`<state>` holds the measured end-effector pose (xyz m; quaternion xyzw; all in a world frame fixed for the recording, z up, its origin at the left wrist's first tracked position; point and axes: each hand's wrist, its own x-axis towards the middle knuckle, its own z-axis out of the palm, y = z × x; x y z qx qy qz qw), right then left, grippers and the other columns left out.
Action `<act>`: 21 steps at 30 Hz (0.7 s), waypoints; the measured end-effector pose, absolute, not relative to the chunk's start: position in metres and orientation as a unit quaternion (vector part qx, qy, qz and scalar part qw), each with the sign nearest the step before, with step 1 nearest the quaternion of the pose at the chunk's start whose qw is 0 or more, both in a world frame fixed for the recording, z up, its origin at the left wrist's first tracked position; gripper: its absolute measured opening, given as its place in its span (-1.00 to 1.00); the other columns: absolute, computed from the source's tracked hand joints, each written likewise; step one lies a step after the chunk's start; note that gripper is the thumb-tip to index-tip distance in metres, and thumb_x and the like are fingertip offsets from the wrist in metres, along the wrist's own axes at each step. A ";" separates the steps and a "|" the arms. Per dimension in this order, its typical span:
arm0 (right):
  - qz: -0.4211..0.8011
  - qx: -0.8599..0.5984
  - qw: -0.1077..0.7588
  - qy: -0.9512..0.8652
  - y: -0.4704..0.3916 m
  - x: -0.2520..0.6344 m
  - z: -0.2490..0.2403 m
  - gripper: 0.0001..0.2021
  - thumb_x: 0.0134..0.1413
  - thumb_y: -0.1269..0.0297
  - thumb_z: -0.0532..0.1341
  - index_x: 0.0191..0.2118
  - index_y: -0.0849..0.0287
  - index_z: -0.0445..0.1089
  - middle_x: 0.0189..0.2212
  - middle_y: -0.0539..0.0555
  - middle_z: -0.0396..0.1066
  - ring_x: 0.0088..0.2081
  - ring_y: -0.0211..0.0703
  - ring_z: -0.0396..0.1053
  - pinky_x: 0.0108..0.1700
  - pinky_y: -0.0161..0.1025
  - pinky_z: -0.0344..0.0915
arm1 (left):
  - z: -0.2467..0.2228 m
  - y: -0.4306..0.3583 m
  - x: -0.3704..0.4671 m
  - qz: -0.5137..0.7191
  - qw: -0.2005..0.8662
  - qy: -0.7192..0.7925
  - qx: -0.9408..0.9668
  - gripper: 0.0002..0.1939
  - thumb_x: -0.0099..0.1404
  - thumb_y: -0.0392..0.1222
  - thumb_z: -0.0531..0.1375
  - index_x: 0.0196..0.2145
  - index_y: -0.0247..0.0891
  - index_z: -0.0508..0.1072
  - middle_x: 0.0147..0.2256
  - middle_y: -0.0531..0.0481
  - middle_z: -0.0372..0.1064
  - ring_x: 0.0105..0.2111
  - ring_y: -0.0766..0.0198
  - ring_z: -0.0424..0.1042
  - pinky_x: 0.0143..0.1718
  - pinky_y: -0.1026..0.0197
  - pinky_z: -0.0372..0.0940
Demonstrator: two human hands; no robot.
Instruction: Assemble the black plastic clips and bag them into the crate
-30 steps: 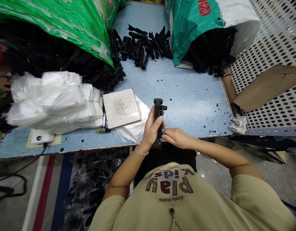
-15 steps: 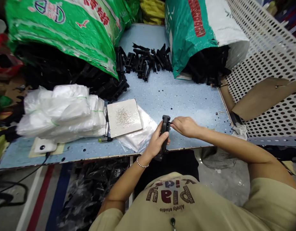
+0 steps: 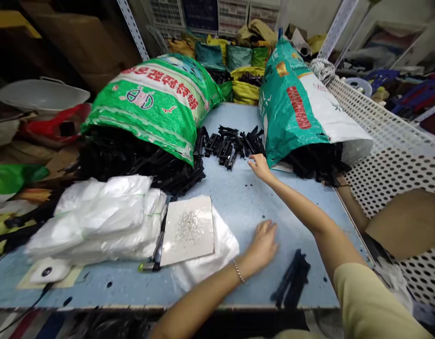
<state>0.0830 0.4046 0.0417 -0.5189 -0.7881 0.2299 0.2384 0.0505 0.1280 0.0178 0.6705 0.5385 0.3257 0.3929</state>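
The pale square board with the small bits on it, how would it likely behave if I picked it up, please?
The board looks thin and flat, so it would probably stay fairly stiff and feel light. The small bits look loose, so tilting would likely spill them. The plastic sheet beneath might drag along.

Green bag [image 3: 150, 113]: glossy, prob. plastic

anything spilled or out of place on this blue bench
Small black bits dot the blue tabletop like stray debris, and long black parts spill from the open green printed sack.
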 end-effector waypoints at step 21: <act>0.203 -0.592 0.132 -0.769 0.595 0.057 0.000 -0.10 0.04 -0.16 0.28 0.44 0.06 0.06 0.35 0.33 0.18 0.34 0.45 0.15 0.26 0.31 0.18 | 0.026 0.555 -0.165 0.062 0.097 0.749 0.653 -0.42 0.44 0.00 -0.04 0.36 0.02 0.26 0.14 -0.22 0.48 0.23 -0.21 0.33 0.19 -0.32 0.20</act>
